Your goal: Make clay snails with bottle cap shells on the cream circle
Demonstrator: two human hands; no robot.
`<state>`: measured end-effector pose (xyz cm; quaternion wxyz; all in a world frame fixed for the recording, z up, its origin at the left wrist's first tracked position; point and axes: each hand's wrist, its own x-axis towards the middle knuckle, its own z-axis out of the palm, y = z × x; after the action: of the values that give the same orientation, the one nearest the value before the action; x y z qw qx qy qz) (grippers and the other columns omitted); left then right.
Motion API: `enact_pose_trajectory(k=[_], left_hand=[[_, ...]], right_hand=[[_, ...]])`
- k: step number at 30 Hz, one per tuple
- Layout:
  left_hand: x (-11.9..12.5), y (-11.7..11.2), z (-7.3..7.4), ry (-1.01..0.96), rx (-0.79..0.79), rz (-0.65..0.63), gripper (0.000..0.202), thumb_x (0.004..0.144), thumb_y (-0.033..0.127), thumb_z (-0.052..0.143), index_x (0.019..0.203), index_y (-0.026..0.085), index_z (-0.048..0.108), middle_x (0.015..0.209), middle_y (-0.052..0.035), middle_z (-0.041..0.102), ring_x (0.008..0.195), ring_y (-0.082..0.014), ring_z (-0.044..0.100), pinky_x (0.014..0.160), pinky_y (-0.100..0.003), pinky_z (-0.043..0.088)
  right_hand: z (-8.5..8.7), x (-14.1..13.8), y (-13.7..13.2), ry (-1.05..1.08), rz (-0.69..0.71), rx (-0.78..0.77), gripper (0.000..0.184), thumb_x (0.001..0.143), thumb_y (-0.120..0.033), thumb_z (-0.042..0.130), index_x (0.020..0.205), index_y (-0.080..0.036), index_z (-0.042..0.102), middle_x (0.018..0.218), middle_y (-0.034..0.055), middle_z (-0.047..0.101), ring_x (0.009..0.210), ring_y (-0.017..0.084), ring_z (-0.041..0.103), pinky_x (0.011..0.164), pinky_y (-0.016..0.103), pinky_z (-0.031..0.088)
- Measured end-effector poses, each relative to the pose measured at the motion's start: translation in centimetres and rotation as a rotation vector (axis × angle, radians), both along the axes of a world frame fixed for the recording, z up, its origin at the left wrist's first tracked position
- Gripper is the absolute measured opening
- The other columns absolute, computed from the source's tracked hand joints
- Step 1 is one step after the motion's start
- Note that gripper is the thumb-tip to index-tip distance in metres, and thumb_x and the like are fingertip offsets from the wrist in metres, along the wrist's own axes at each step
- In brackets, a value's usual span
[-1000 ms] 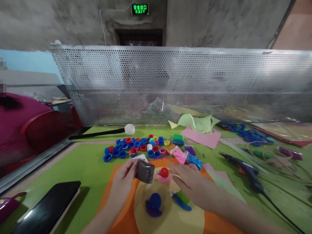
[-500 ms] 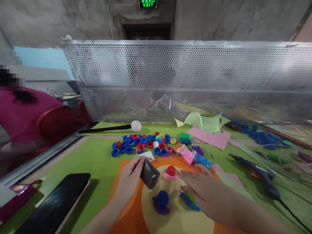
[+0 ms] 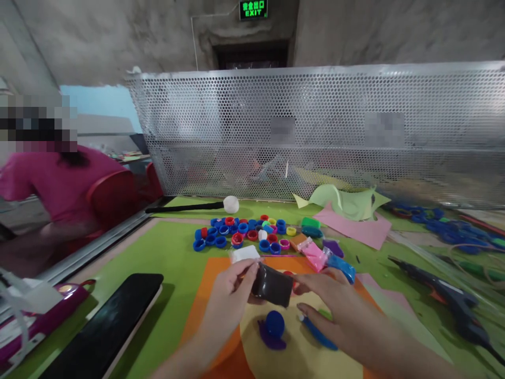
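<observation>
My left hand (image 3: 232, 295) pinches the upper left corner of a shiny dark packet (image 3: 274, 286), which looks like clay in clear wrap. The packet is tilted above an orange sheet (image 3: 215, 273) with a pale yellow round (image 3: 303, 363) on it. My right hand (image 3: 335, 305) is open, fingers apart, its fingertips close to the packet's right edge; whether they touch it I cannot tell. Below lies a blue and purple clay snail (image 3: 275, 327). Under my right hand is a blue and green clay figure (image 3: 321, 332), partly covered. A red piece (image 3: 289, 274) shows behind the packet.
Several bottle-cap rings (image 3: 242, 231) lie behind the sheet, beside pink (image 3: 313, 255) and blue clay packets (image 3: 342, 268). A glue gun (image 3: 442, 295) is at right, a phone (image 3: 106, 321) at left. A perforated metal screen (image 3: 244, 131) stands behind. A person in pink (image 3: 74, 173) sits at left.
The dark packet has swung to the right and turned flatter in my left hand, coming close to my right fingers. It now covers most of the red figure. The view has shifted left.
</observation>
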<state>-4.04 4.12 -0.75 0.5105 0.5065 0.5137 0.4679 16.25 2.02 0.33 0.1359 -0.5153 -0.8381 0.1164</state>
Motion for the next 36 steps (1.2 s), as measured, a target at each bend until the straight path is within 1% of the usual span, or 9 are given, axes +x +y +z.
enact_pose_trajectory(k=[3, 9, 15, 18, 22, 27, 31, 34, 36], left_hand=[[0.3, -0.5, -0.2, -0.043, -0.039, -0.031, 0.040, 0.070, 0.046, 0.060, 0.096, 0.016, 0.065, 0.087, -0.0057, 0.066, 0.075, -0.0205, 0.063, 0.057, -0.032, 0.059], [1.0, -1.6, -0.4, -0.120, -0.112, -0.094, 0.047, 0.063, 0.057, 0.064, 0.090, 0.019, 0.068, 0.087, -0.0052, 0.067, 0.076, -0.0209, 0.063, 0.058, -0.029, 0.056], [0.9, -1.9, 0.4, -0.267, -0.171, -0.260, 0.043, 0.059, 0.055, 0.071, 0.080, 0.017, 0.070, 0.069, -0.0005, 0.065, 0.065, -0.0129, 0.059, 0.065, -0.025, 0.051], [0.4, -1.7, 0.9, -0.172, -0.148, -0.302, 0.038, 0.065, 0.052, 0.068, 0.069, 0.014, 0.068, 0.063, 0.0002, 0.062, 0.061, -0.0110, 0.057, 0.067, -0.025, 0.049], [-0.2, -1.6, 1.1, 0.003, -0.053, -0.337, 0.027, 0.074, 0.038, 0.061, 0.068, 0.012, 0.063, 0.062, -0.0007, 0.060, 0.057, -0.0116, 0.057, 0.060, -0.026, 0.047], [-0.6, -2.1, 0.8, 0.106, -0.009, -0.377, 0.017, 0.079, 0.027, 0.055, 0.069, 0.013, 0.056, 0.062, 0.0012, 0.057, 0.057, -0.0097, 0.054, 0.057, -0.024, 0.045], [-0.6, -2.4, 0.6, 0.022, -0.031, -0.441, 0.018, 0.081, 0.029, 0.054, 0.069, 0.016, 0.049, 0.060, 0.0026, 0.055, 0.054, -0.0089, 0.053, 0.053, -0.022, 0.045], [-0.5, -2.6, 0.7, 0.091, 0.031, -0.378, 0.020, 0.082, 0.031, 0.052, 0.068, 0.017, 0.047, 0.062, 0.0016, 0.055, 0.054, -0.0089, 0.052, 0.051, -0.021, 0.044], [-0.4, -2.7, 0.9, 0.218, 0.128, -0.313, 0.020, 0.082, 0.029, 0.051, 0.067, 0.017, 0.047, 0.064, 0.0002, 0.057, 0.054, -0.0096, 0.053, 0.050, -0.020, 0.044]], right_hand=[[-0.1, -0.4, -0.3, 0.092, -0.048, 0.068, 0.053, 0.079, -0.035, 0.054, 0.128, -0.020, 0.041, 0.119, 0.0099, 0.057, 0.109, 0.027, 0.051, 0.086, 0.045, 0.047], [-0.5, -1.6, -0.4, -0.010, 0.185, 0.416, 0.058, 0.073, -0.040, 0.066, 0.121, -0.014, 0.045, 0.113, 0.0129, 0.061, 0.095, 0.028, 0.059, 0.081, 0.046, 0.048], [0.4, -1.3, -0.5, 0.004, 0.161, 0.535, 0.059, 0.067, -0.034, 0.075, 0.116, -0.017, 0.046, 0.101, 0.0050, 0.066, 0.083, 0.022, 0.062, 0.070, 0.038, 0.051], [1.7, -0.9, -0.6, -0.019, 0.164, 0.579, 0.055, 0.066, -0.034, 0.075, 0.113, -0.020, 0.050, 0.099, 0.0012, 0.067, 0.080, 0.021, 0.062, 0.068, 0.035, 0.052], [2.8, -0.5, -0.7, -0.064, 0.190, 0.629, 0.040, 0.075, -0.035, 0.066, 0.110, -0.022, 0.053, 0.097, -0.0016, 0.068, 0.079, 0.019, 0.063, 0.068, 0.032, 0.051], [1.4, -0.4, -0.3, 0.003, 0.280, 0.591, 0.033, 0.087, -0.039, 0.049, 0.115, -0.020, 0.049, 0.105, 0.0011, 0.064, 0.089, 0.017, 0.060, 0.077, 0.030, 0.049], [0.2, -0.1, -0.2, 0.021, 0.204, 0.595, 0.044, 0.083, -0.041, 0.055, 0.118, -0.016, 0.045, 0.114, 0.0088, 0.056, 0.103, 0.022, 0.053, 0.083, 0.034, 0.046], [0.7, 0.0, -0.6, 0.128, 0.127, 0.763, 0.038, 0.078, -0.042, 0.059, 0.103, -0.014, 0.049, 0.113, 0.0157, 0.050, 0.106, 0.028, 0.048, 0.081, 0.038, 0.043], [1.4, -0.3, -0.9, 0.198, 0.161, 0.829, 0.023, 0.079, -0.040, 0.059, 0.082, -0.018, 0.050, 0.091, 0.0087, 0.056, 0.085, 0.022, 0.055, 0.070, 0.034, 0.043]])
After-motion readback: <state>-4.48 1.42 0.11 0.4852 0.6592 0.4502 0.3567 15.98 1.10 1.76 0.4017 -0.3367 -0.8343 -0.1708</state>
